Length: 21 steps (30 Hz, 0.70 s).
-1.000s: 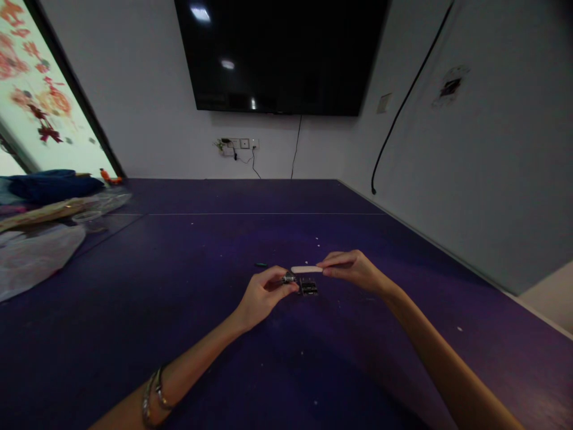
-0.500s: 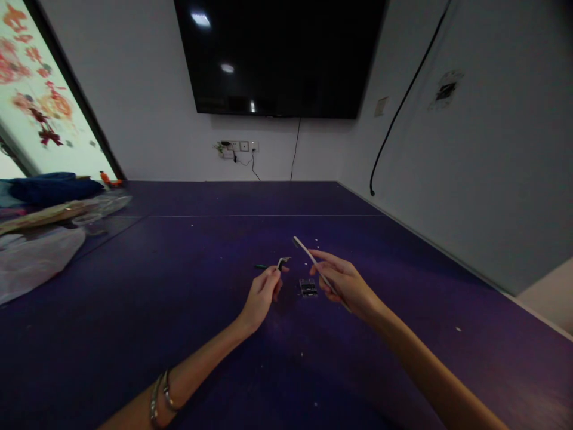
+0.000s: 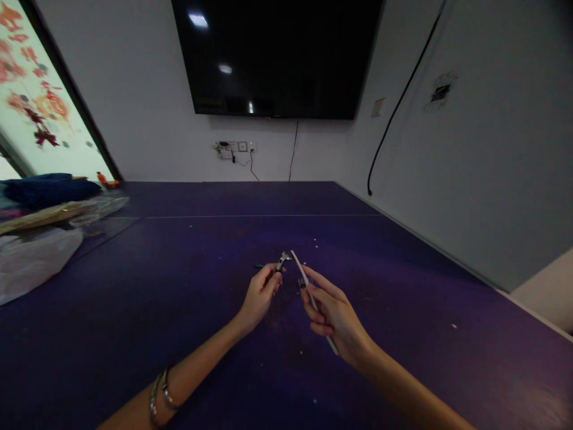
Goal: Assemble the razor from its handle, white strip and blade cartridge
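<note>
My left hand [image 3: 261, 292] is closed on a small tool with a silvery metal head and a dark lower part [image 3: 281, 261]; its exact kind is too small to make out. In my right hand [image 3: 329, 310] is a slim white toothbrush [image 3: 308, 291], gripped along its handle and tilted up to the left. The tip of the toothbrush is close beside the metal head; whether they touch I cannot tell. A small dark, clear-edged piece [image 3: 301, 283] lies on the purple surface [image 3: 201, 334], mostly hidden behind my right fingers. Behind my left hand a thin green item [image 3: 258, 266] partly shows.
Plastic bags [image 3: 40, 260] and dark blue cloth [image 3: 51, 190] are piled at the left edge, near a small orange item [image 3: 105, 180]. A large television [image 3: 277, 57] hangs on the far wall above sockets [image 3: 237, 147]. A black cable [image 3: 403, 98] hangs along the right wall.
My right hand has moved left and slightly down, bringing the toothbrush tip up to the tool in my left hand. The dark piece on the surface is now largely covered.
</note>
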Motion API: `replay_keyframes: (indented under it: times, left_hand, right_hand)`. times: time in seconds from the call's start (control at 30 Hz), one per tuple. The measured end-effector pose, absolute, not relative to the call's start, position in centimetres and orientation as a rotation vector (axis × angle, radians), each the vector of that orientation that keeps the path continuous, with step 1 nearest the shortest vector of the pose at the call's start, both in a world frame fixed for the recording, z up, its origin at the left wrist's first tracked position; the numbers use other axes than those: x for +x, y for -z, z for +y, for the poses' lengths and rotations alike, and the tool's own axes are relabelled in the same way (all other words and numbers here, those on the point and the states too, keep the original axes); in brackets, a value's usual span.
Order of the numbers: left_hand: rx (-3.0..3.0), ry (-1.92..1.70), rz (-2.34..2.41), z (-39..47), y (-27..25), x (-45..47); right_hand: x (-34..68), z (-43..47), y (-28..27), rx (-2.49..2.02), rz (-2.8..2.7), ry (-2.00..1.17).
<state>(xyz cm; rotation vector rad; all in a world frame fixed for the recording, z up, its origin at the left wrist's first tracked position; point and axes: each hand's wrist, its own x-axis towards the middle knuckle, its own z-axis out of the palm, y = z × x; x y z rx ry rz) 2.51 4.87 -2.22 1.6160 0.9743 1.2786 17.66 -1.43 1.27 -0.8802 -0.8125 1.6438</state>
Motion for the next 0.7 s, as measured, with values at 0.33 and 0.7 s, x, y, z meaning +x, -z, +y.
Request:
replay_keyframes:
  times: [0.33,0.7]
  left_hand:
    - [1.655,-1.273,0.977,4.85,2.36,2.49]
    - [1.645,-1.261,0.965,4.82,2.50,2.58]
  right_hand:
    - [17.15,-2.06,-1.25,-0.863,-0.763,-1.585]
    - [16.49,-2.30,-0.95,-0.839,-0.678,-1.564]
